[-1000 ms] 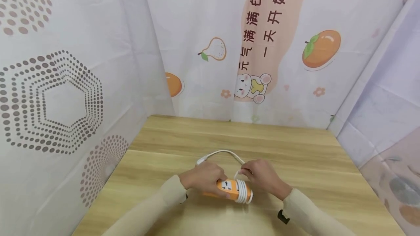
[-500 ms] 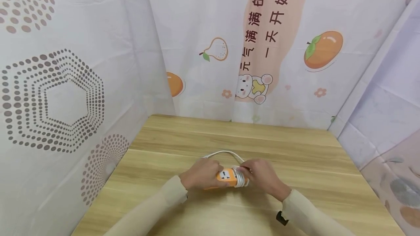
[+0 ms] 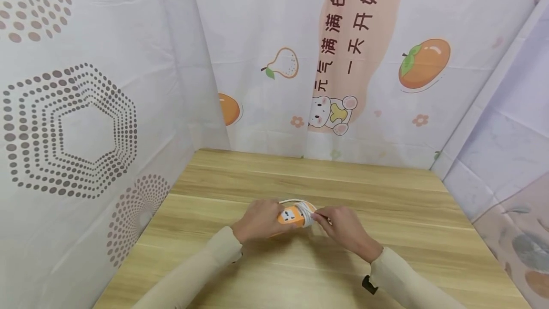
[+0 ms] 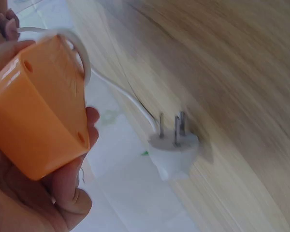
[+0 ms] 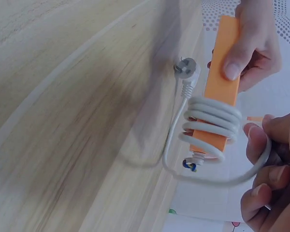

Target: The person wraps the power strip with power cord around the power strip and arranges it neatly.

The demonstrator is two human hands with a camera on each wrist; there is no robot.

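Observation:
My left hand (image 3: 259, 219) grips one end of an orange power strip (image 3: 289, 215), its sockets facing up in the head view. White cord (image 5: 215, 116) is wound several times around the strip's other end. Beside that end, my right hand (image 3: 343, 227) pinches the loose run of the cord between thumb and fingers. This run loops down from the fingers (image 5: 257, 142) to a white plug (image 5: 186, 68), seen in the right wrist view. In the left wrist view the plug (image 4: 174, 152) lies on the table with its metal prongs showing. The left hand hides it from the head camera.
The wood-grain table (image 3: 240, 170) stretches beneath both hands. Printed white curtains (image 3: 257, 108) hang along its back and both sides. A dark band (image 3: 369, 284) sits at the right sleeve's cuff. Short coloured wires (image 5: 189, 165) show at the strip's cord end.
The strip and my left hand have moved away toward the back of the table, and the strip's wound end has swung up. The free cord loop now looks smaller in the head view.

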